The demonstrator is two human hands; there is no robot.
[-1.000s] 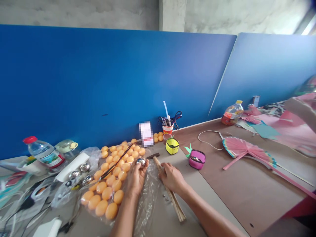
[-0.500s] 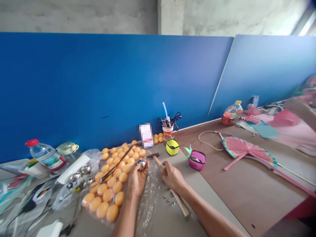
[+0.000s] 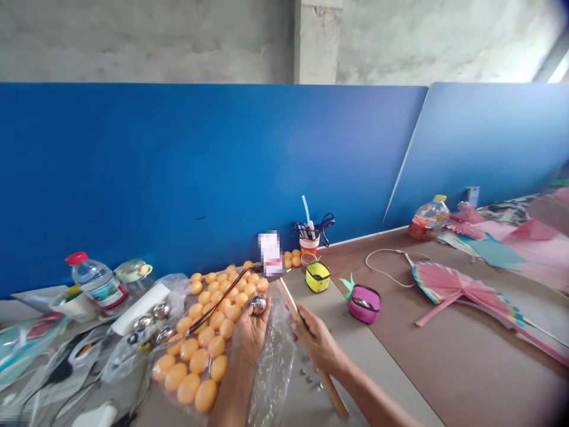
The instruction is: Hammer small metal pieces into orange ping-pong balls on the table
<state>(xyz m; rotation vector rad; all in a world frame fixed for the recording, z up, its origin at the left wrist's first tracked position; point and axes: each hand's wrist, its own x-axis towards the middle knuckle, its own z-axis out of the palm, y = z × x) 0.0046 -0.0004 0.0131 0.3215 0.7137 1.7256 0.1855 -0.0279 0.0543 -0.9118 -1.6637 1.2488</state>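
- Left hand (image 3: pixel 249 333): palm up, fingers curled and clamped on a shiny silver ball (image 3: pixel 258 305); thumb on its left side.
- Silver ball: held clear of the worktop (image 3: pixel 418 362), just right of the bagged orange balls (image 3: pixel 189 388) in the view.
- Right hand (image 3: pixel 319 339): fingers wrapped round the wooden handle of a hammer (image 3: pixel 289 300), clamped on it; handle slants from far left to near right, its near end projecting past the hand.
- Hammer head: dark, at the far end, near the pixelated card (image 3: pixel 271 254); detail unclear.
- Clear plastic (image 3: pixel 272 370): crumpled on the worktop, between the two forearms.
- Small metal pieces (image 3: pixel 308 378): scattered left of the hammer handle; too small to identify.
- Black cord (image 3: pixel 222 298): lies across the orange balls.
- Further silver balls (image 3: pixel 161 309): grouped at left, beside a white roll (image 3: pixel 140 308).
- Yellow pouch (image 3: pixel 317 277) and purple pouch (image 3: pixel 364 303): right of the hammer, apart; purple one nearer.
- Pen cup (image 3: pixel 309 245): far side, by the blue partition (image 3: pixel 213 160).
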